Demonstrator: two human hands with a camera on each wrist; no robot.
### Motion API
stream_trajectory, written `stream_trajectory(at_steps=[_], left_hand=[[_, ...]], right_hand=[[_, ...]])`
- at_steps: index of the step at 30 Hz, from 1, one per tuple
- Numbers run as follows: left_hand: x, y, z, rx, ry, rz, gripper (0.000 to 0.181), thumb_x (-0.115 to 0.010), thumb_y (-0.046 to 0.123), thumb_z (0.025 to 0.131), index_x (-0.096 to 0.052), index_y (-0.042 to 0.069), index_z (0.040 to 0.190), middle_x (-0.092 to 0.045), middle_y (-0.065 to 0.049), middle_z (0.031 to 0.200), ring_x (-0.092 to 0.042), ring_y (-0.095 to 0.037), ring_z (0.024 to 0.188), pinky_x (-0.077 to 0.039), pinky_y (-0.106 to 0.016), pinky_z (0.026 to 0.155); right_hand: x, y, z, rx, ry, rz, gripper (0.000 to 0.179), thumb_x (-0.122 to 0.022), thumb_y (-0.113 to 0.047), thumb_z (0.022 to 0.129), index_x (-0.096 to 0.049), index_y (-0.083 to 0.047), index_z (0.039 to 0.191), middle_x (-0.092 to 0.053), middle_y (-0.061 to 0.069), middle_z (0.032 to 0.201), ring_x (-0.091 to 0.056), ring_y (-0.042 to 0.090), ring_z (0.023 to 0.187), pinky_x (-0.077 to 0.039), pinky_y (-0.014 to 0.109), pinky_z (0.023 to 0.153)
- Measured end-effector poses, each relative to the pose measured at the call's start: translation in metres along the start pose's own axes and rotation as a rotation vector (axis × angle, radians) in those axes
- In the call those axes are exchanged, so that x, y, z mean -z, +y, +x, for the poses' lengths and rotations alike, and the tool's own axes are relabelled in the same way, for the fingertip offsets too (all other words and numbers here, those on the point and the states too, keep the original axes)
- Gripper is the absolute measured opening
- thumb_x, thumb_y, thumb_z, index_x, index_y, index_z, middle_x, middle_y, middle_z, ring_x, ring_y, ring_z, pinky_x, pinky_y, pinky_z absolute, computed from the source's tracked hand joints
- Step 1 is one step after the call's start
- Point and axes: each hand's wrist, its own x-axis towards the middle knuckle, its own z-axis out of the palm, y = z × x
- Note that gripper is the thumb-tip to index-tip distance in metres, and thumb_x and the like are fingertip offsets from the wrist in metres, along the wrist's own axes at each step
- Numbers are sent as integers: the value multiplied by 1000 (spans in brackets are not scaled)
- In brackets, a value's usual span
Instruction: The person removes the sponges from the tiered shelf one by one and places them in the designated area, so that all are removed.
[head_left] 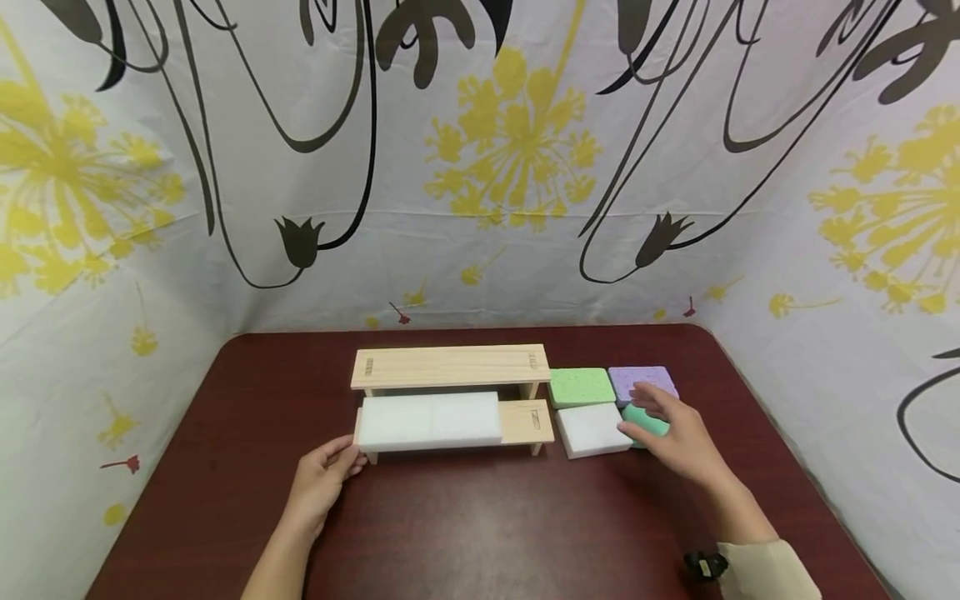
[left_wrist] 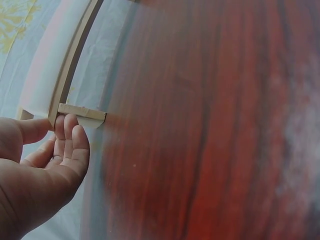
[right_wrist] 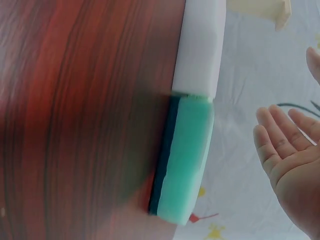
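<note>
At the left end of the low front wooden stand (head_left: pixel 527 422), my left hand (head_left: pixel 321 485) pinches its corner. In the left wrist view, the thumb lies on the board's edge and the fingers are beneath, by a leg (left_wrist: pixel 82 111). Two white sponge blocks (head_left: pixel 431 419) lie side by side on this stand, leaving its right end bare. My right hand (head_left: pixel 681 435) hovers with spread fingers over a teal sponge (right_wrist: pixel 187 155) that has a dark underside. Against the teal one sits a loose white block (head_left: pixel 591 432). The right hand holds nothing.
Behind the front stand is a taller wooden stand (head_left: pixel 450 367) with a bare top. A green sponge (head_left: pixel 581 387) and a purple sponge (head_left: pixel 642 381) lie right of it, behind the white and teal ones. A patterned cloth (head_left: pixel 480 275) surrounds the dark red table (head_left: pixel 480 533).
</note>
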Motion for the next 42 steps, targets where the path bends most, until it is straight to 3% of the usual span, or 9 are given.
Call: stream_trajectory(at_steps=[6,10,14,42], left_hand=[[0,0,-1,-1,1,0,37,-52,7,106,-52,-12,137,-66,-26,119,-68,-17,98,-58,-23,83],[0,0,-1,0,3,-3,37,-53,7,106,-53,-12,137,-67,-24,117,-68,-17,97,-59,-23,83],[-1,0,0,0,4,-10,36,-54,7,105,-54,-12,136,-68,-23,116,-68,-17,97,-59,-23,83],[-1,2,0,-7,4,-9,36,-53,5,105,-54,-13,136,-67,-26,117,-68,-17,96,-59,-23,82]], right_hand=[[-13,-8,5,17,-10,13,66,-84,-17,86,-53,4,140,-67,22,123,-66,36,112,-47,8,93],[-21,-14,8,23,-29,23,67,-83,-18,86,-52,4,141,-66,22,125,-65,35,114,-56,34,95],[-27,-21,12,28,-30,43,66,-84,-17,86,-52,4,140,-67,20,125,-64,35,115,-54,51,94],[-51,-49,28,82,-111,96,68,-85,-17,84,-53,0,142,-65,16,129,-62,31,120,-54,49,99]])
